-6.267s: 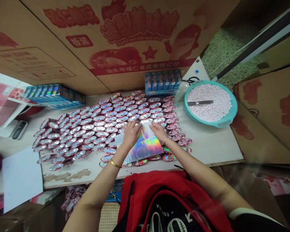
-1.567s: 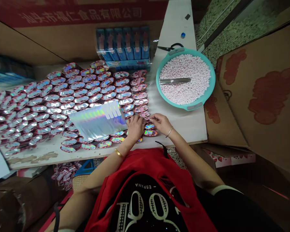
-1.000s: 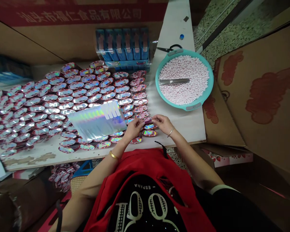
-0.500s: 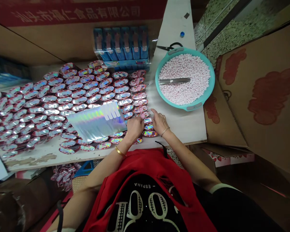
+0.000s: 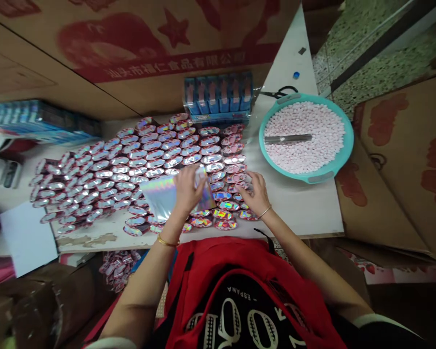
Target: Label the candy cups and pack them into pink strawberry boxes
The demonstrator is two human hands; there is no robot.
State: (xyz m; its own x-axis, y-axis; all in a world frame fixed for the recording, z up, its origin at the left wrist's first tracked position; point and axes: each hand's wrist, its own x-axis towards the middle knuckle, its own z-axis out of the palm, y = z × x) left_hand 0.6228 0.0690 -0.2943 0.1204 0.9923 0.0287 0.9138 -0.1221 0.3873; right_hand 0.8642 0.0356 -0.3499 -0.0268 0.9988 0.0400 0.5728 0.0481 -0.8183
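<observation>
A shiny holographic sticker sheet (image 5: 158, 196) lies over the rows of small oval packs. My left hand (image 5: 187, 189) is on the sheet's right part, thumb apart from the fingers; its fingertips are slightly blurred. At the right end of the rows is my right hand (image 5: 256, 196), its thumb and fingers spread beside the nearest packs. Shiny labels top many packs (image 5: 154, 155). A few in the right column, such as one pack (image 5: 236, 168), show a pink round spot instead.
A turquoise basin (image 5: 263, 157) of small pale pink pieces stands right, with a dark tube (image 5: 288, 139) lying in it. Scissors (image 5: 281, 92) lie behind it. Blue boxes (image 5: 218, 99) stand at the back before large cartons (image 5: 148, 43). A white sheet (image 5: 29, 237) lies far left.
My left hand has moved left from the right-hand packs onto the sticker sheet. My right hand stays by the right column, fingers spread. The whole view has shifted.
</observation>
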